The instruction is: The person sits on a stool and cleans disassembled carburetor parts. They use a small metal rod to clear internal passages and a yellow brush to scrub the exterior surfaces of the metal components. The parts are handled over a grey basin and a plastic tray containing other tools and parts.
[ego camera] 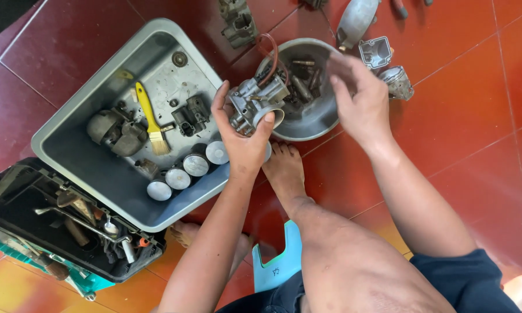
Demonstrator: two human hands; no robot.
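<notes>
The left hand (pixel 240 136) is wrapped round a carburettor (pixel 255 101), thumb curled over its round throat and fingers up the far side, holding it clear of the floor just above the near rim of a steel bowl (pixel 313 124). By its look it is cast metal: stiff, dense for its bulk, probably oily (so the smooth throat may slip). The blocky body, where the hand now grips, seems the soundest hold; the brown hose (pixel 270 55) looping off its top, beyond the fingers, is soft and would give. It is grey, lumpy with bosses, levers and small screws.

Just past the grip, the right hand (pixel 359 98) hovers over the bowl, fingers loosely bent, closed on nothing I can see. Left of the grip, a grey tray (pixel 98 174) holds a yellow-handled brush (pixel 148 116).
</notes>
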